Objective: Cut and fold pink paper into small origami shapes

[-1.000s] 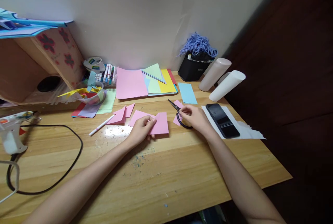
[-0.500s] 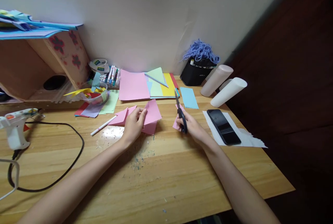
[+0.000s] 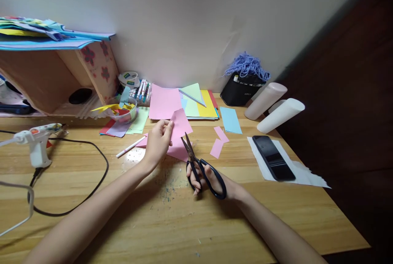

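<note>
Between thumb and fingers my left hand (image 3: 159, 143) pinches a pink paper piece (image 3: 181, 124), raised over more pink paper (image 3: 179, 149) on the table. My right hand (image 3: 204, 180) has its fingers through the handles of black scissors (image 3: 190, 153). The blades are parted and point up toward the lower edge of the held paper, close to it. Two small pink rectangles, one (image 3: 216, 148) nearer and one (image 3: 221, 134) farther, lie to the right of the blades.
A white pen (image 3: 131, 147) lies left of my left hand. A glue gun (image 3: 38, 145) with a looped cable stands at the left. Rightward are a blue card (image 3: 231, 120), white rolls (image 3: 281, 115) and a phone (image 3: 273, 157). Coloured sheets (image 3: 166, 102) lie at the back.
My right hand has moved left and nearer, and the scissors have opened. The pink piece by my right hand now lies on the table. The view has shifted slightly left.
</note>
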`<state>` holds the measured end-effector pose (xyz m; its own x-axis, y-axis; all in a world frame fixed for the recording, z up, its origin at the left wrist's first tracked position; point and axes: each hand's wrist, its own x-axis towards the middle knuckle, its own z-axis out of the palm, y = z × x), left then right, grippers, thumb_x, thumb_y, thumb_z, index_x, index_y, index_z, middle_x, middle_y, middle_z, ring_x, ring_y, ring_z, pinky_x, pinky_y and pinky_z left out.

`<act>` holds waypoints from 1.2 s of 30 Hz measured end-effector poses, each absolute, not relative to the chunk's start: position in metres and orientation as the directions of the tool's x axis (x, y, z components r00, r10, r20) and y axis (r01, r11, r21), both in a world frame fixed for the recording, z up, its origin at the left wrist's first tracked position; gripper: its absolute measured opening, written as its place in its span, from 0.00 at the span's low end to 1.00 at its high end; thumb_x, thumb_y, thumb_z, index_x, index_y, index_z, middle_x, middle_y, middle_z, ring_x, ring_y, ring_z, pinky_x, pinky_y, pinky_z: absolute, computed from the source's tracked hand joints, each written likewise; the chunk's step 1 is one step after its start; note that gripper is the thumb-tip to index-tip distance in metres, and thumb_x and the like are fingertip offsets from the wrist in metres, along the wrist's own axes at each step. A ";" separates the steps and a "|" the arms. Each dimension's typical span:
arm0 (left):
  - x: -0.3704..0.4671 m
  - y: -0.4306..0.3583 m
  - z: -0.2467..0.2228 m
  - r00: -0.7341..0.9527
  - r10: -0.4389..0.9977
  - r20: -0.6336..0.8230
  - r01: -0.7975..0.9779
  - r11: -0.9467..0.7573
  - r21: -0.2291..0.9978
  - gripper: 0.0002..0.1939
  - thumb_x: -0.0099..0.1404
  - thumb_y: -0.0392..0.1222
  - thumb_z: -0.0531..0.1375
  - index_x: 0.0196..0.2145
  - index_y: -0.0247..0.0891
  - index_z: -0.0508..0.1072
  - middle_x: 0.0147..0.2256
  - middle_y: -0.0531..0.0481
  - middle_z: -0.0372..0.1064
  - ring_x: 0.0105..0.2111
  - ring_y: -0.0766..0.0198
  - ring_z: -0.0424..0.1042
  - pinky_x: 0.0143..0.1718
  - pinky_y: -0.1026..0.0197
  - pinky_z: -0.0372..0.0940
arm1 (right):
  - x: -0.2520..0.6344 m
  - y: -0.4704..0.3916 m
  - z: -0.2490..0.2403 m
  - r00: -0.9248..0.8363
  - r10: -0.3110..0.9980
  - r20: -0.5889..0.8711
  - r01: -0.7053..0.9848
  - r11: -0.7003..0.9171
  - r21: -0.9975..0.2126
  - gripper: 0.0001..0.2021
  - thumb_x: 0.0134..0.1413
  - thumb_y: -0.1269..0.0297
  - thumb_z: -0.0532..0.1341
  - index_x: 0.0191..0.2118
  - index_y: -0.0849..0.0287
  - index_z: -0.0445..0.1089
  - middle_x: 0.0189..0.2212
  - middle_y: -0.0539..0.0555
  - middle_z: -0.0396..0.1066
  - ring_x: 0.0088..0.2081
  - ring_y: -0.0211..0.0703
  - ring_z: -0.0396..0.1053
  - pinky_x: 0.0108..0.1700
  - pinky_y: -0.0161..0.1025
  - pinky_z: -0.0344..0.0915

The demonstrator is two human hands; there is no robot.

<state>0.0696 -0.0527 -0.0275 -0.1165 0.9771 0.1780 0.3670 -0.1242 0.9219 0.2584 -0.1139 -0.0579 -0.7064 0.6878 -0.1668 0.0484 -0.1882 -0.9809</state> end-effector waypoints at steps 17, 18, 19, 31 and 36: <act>0.077 -0.059 -0.036 -0.005 0.986 0.168 0.383 -0.153 0.911 0.18 0.64 0.52 0.50 0.32 0.36 0.70 0.14 0.58 0.58 0.14 0.70 0.61 0.16 0.70 0.53 | 0.256 -0.114 -0.069 -0.661 0.729 -0.178 0.041 -0.201 -0.979 0.36 0.44 0.30 0.39 0.38 0.60 0.58 0.22 0.46 0.57 0.21 0.34 0.62 0.27 0.37 0.66; 0.077 -0.059 -0.036 -0.004 0.986 0.167 0.380 -0.153 0.912 0.18 0.64 0.52 0.50 0.32 0.36 0.70 0.14 0.58 0.58 0.14 0.70 0.61 0.16 0.70 0.52 | 0.256 -0.114 -0.068 -0.662 0.729 -0.176 0.046 -0.196 -0.980 0.36 0.44 0.30 0.39 0.38 0.60 0.58 0.22 0.46 0.57 0.21 0.34 0.62 0.27 0.36 0.66; 0.078 -0.060 -0.036 -0.003 0.986 0.166 0.377 -0.153 0.914 0.18 0.64 0.52 0.50 0.31 0.35 0.70 0.14 0.58 0.58 0.14 0.70 0.61 0.16 0.70 0.52 | 0.256 -0.114 -0.068 -0.662 0.728 -0.176 0.051 -0.190 -0.980 0.36 0.44 0.30 0.39 0.38 0.61 0.59 0.21 0.46 0.57 0.22 0.34 0.62 0.27 0.36 0.66; 0.078 -0.060 -0.036 -0.017 0.988 0.155 0.351 -0.139 0.926 0.17 0.63 0.52 0.51 0.32 0.36 0.70 0.16 0.58 0.57 0.14 0.71 0.61 0.16 0.70 0.53 | 0.245 -0.116 -0.065 -0.533 0.817 -0.218 0.079 -0.209 -0.975 0.35 0.38 0.27 0.45 0.32 0.60 0.58 0.16 0.43 0.54 0.16 0.31 0.57 0.19 0.32 0.62; 0.077 -0.059 -0.039 -0.020 0.986 0.164 0.356 -0.147 0.923 0.17 0.63 0.52 0.51 0.31 0.36 0.70 0.16 0.57 0.57 0.15 0.71 0.61 0.15 0.70 0.53 | 0.241 -0.117 -0.071 -0.475 0.845 -0.248 0.108 -0.223 -0.969 0.34 0.37 0.28 0.48 0.30 0.60 0.57 0.14 0.42 0.53 0.13 0.30 0.55 0.16 0.30 0.59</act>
